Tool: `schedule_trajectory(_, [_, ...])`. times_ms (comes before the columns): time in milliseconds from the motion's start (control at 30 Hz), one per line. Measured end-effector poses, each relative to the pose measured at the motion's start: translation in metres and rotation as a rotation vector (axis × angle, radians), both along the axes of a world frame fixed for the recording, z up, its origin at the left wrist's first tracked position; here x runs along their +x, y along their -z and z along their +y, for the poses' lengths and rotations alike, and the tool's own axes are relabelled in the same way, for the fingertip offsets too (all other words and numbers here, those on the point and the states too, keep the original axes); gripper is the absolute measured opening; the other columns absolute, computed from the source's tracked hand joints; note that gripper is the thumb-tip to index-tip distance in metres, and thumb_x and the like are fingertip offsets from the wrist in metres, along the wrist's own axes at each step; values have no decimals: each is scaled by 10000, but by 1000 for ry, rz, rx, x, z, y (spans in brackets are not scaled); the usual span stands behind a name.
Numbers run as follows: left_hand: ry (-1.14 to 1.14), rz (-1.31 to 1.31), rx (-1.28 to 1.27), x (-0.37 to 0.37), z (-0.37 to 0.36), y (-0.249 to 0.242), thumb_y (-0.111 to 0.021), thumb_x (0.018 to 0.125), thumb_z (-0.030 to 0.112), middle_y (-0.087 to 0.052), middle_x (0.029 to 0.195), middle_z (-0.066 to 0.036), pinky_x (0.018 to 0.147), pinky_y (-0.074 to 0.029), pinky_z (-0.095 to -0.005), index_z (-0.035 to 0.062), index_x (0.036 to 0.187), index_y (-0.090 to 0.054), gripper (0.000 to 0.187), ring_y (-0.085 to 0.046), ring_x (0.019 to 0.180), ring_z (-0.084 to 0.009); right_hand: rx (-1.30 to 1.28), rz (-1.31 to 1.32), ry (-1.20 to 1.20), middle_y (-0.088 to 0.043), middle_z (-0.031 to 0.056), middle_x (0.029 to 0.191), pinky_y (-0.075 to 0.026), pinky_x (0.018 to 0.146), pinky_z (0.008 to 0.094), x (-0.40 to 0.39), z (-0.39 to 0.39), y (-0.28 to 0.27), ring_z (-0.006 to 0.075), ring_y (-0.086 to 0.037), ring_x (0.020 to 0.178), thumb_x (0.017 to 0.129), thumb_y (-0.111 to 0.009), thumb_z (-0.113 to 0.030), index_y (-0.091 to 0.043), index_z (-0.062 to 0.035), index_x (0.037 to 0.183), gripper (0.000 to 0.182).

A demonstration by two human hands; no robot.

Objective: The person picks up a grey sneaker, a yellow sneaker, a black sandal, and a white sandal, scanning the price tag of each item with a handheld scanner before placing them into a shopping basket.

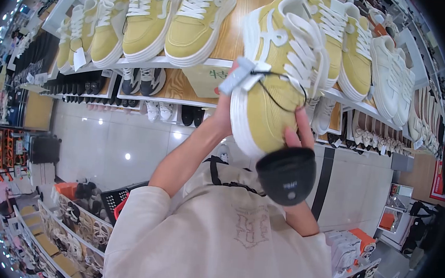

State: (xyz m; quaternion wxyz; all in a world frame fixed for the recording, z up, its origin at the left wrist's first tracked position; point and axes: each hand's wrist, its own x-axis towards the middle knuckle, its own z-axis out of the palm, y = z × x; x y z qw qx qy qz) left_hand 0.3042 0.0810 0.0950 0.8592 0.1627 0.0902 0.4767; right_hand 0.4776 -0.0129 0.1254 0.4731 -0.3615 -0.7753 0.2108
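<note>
A yellow shoe (267, 103) with white laces and a white sole is held up in front of the shelf, its toe pointing down. My left hand (225, 105) grips its sole side, partly hidden behind the shoe and a grey-white tag (237, 76). On the other side, the fingers of my right hand (301, 129) press on the shoe near the toe. A black loop (272, 98) hangs across the upper. Below the toe, a black rounded object (286, 176) covers part of my right hand and wrist; whether it is held cannot be made out.
More yellow shoes (192, 29) and white shoes (387, 73) line the wooden shelf (230, 40) ahead. Lower shelves hold dark and white shoes. A black suitcase (44, 149) stands at the left. Racks of footwear (77, 221) are at lower left, and a white-orange stack (347, 248) at lower right.
</note>
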Motion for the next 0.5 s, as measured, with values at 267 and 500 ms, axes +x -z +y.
schedule_trajectory(267, [-105, 996, 27, -44, 12, -37, -221, 1064, 579, -692, 1212, -132, 889, -546, -340, 14, 1439, -463, 719, -684, 1081, -227, -236, 259, -65, -380, 161, 1566, -441, 1095, 399, -22, 52, -1, 277, -463, 1373, 888, -729, -76, -567, -57, 1371, 510])
schedule_trajectory(500, [11, 1212, 274, -107, -22, -63, -275, 1096, 437, -746, 851, -153, 774, -565, -313, -79, 1092, -682, 657, -730, 816, -218, -163, 243, -64, -507, 230, 1454, -531, 932, 342, -42, 86, -16, 277, -669, 1105, 766, -794, -87, -670, 74, 1176, 457])
